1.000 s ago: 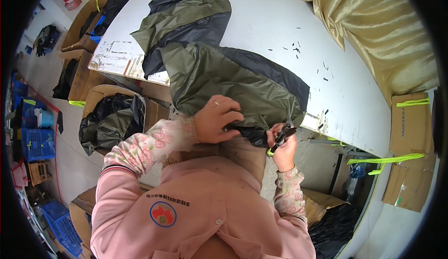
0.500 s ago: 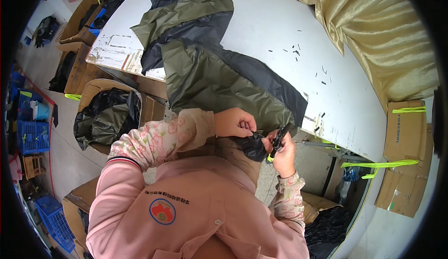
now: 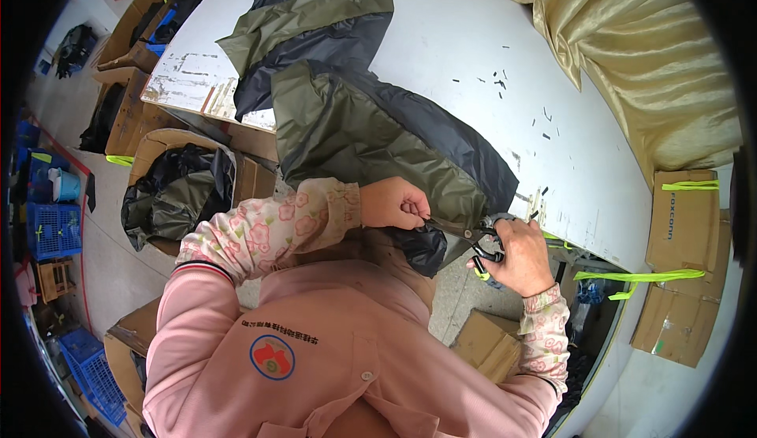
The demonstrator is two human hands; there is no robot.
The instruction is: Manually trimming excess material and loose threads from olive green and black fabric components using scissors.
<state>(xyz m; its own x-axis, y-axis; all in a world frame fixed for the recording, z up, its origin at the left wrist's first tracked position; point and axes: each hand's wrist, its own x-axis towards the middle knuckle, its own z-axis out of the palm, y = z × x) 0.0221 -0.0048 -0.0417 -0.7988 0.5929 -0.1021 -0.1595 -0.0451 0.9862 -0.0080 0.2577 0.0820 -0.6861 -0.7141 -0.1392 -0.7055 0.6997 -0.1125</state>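
Observation:
A large sheet of thin, shiny fabric, olive green with black, hangs off the table's near edge toward my lap. My left hand is closed in a pinch on a small bit of its black edge. Below the pinch, a bunched black part droops over my lap. My right hand grips a pair of black-handled scissors, fingers in the loops and the loops apart. The blades point left and reach the pinched edge beside my left fingertips. Whether the blades touch the cloth, I cannot tell.
More olive and black fabric lies at the table's far left. Small black scraps dot the white table. A carton of fabric stands at left. Gold cloth and cartons are at right.
My right hand has moved right, away from the fabric edge, and swung the scissors from upright in the palm to opened handles with blades toward my left hand. The left hand stays pinched.

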